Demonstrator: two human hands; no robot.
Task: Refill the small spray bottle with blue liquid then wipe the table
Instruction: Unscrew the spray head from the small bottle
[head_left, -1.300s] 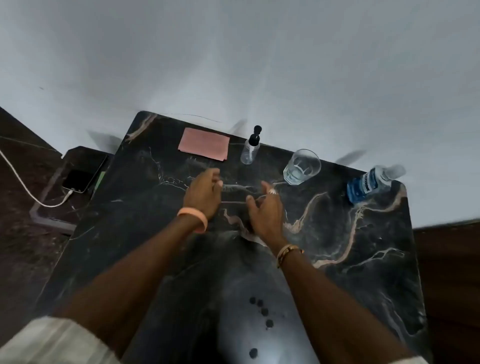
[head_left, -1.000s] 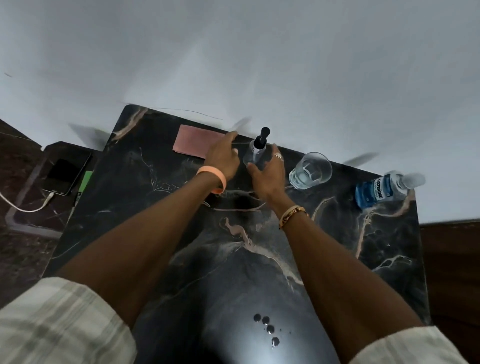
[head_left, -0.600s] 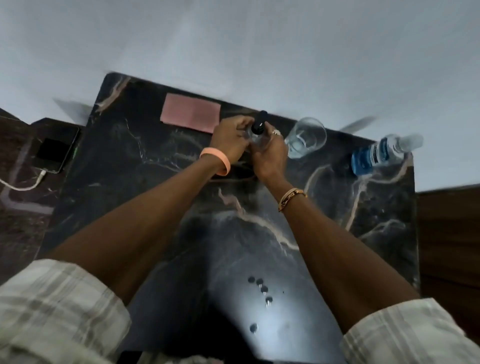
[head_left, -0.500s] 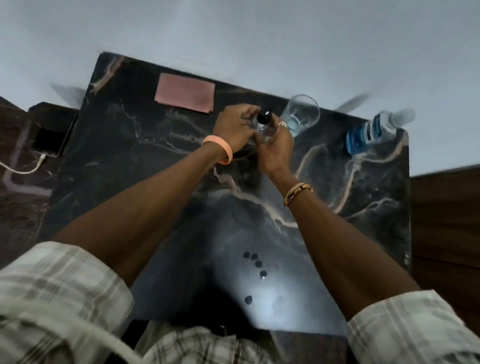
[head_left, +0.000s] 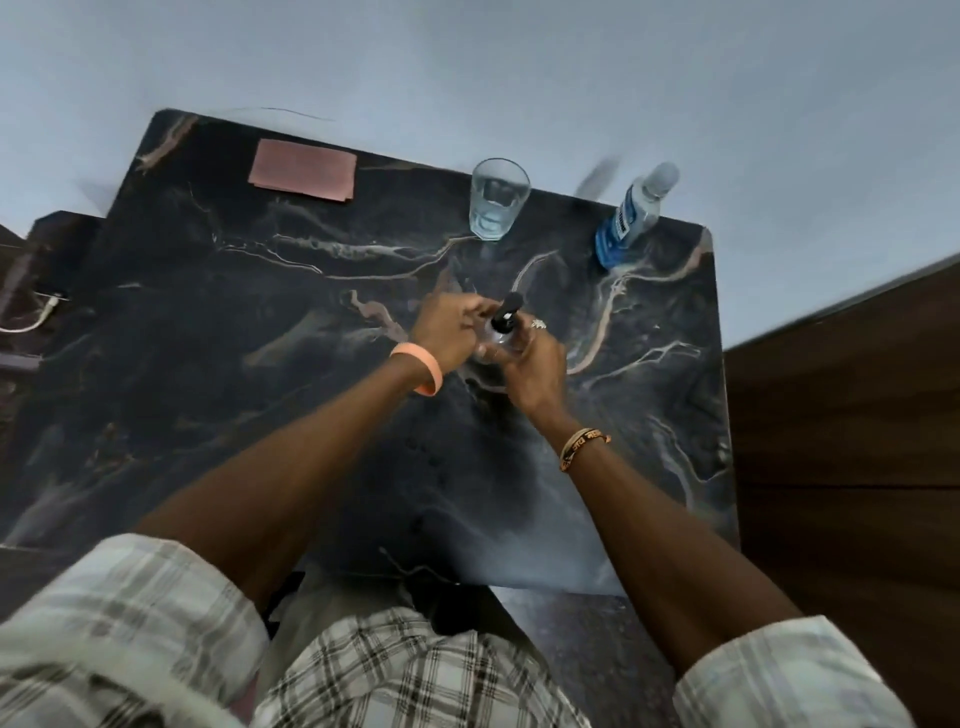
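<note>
Spray bottle (head_left: 500, 340) clasped in both hands, left hand (head_left: 451, 332) and right hand (head_left: 535, 371), black pump on; blue liquid bottle (head_left: 626, 226) untouched, pink cloth (head_left: 303, 169) waiting.

Dark marble table (head_left: 260, 322): small spray bottle (head_left: 503, 332) gripped between left hand (head_left: 451, 332) and right hand (head_left: 535, 371); far edge holds pink cloth (head_left: 303, 170), glass (head_left: 498, 205), blue liquid bottle (head_left: 631, 218).

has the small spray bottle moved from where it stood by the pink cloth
Yes. The small spray bottle has come toward the person, away from the pink cloth, held between both hands.
</note>
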